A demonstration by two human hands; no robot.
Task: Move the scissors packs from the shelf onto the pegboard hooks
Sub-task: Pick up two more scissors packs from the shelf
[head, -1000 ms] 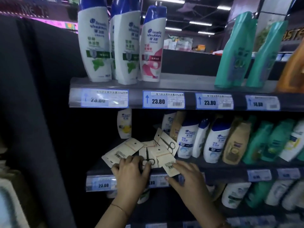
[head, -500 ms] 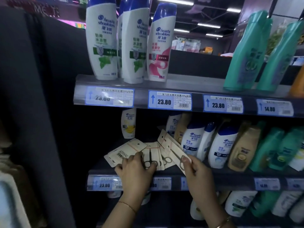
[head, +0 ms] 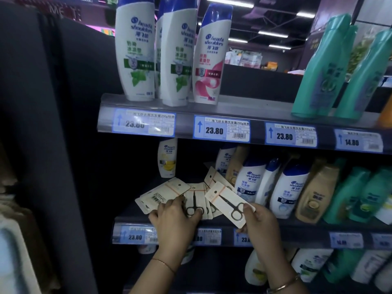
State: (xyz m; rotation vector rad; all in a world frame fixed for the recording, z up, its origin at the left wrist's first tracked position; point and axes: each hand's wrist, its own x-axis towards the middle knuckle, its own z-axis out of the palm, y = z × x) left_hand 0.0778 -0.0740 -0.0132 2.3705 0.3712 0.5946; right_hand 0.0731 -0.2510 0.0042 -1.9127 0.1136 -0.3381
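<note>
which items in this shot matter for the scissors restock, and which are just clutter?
Job:
- scissors pack pinched in the right hand
- fanned scissors packs on the shelf, under the left hand

Not the job:
- white shampoo bottles
- teal bottles
- price tags

No pegboard hooks in view.

a retail shop aisle: tiered dark metal shelves (head: 244, 114) carry rows of white and blue plastic shampoo bottles (head: 135, 49) and tall teal plastic bottles (head: 318, 71), with blue-edged paper price tags (head: 221, 130) reading 23.80 clipped along the shelf edges.
</note>
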